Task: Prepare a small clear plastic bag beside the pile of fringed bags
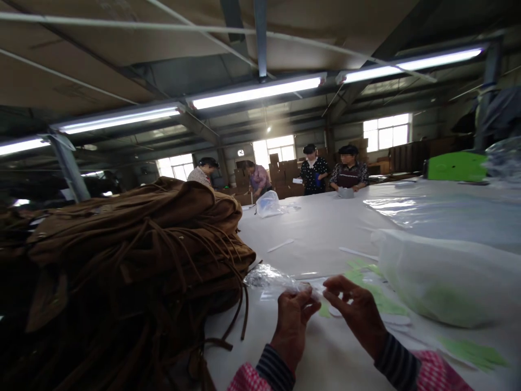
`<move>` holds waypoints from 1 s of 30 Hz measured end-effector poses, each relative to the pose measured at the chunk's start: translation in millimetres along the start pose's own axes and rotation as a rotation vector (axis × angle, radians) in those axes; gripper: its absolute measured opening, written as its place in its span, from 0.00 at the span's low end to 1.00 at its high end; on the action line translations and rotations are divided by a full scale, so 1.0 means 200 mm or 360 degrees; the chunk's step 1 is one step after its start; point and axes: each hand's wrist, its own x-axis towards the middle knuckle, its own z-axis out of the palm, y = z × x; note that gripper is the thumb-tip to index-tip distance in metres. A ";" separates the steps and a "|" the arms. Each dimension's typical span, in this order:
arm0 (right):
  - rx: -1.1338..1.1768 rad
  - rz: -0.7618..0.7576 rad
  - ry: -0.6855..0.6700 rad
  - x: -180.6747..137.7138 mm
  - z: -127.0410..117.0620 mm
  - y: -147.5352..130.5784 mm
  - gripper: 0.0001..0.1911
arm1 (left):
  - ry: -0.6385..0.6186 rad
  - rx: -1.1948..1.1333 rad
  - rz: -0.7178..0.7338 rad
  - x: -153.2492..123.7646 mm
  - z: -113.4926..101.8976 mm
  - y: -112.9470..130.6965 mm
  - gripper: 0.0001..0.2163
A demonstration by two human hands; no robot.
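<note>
My left hand [293, 320] and my right hand [355, 310] are raised just above the white table [321, 228], fingers pinched toward each other. Between them they hold a small clear plastic bag [273, 278] that trails off to the left. My left hand pinches its near end; my right hand's fingertips close on the same edge. Green paper pieces [368, 282] lie on the table right behind my hands. Both sleeves are striped with pink checked cuffs.
A tall pile of brown fringed suede garments [134, 255] fills the left side. A large clear bag of green items [443, 277] lies at the right. Several people stand at the table's far end by a clear bag [267, 204]. A green box [456, 165] stands far right.
</note>
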 end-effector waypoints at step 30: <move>0.0046 0.0027 -0.0206 0.07 -0.01 0.02 0.15 | 0.0359 0.0180 0.0179 0.12 -0.10 -0.02 0.17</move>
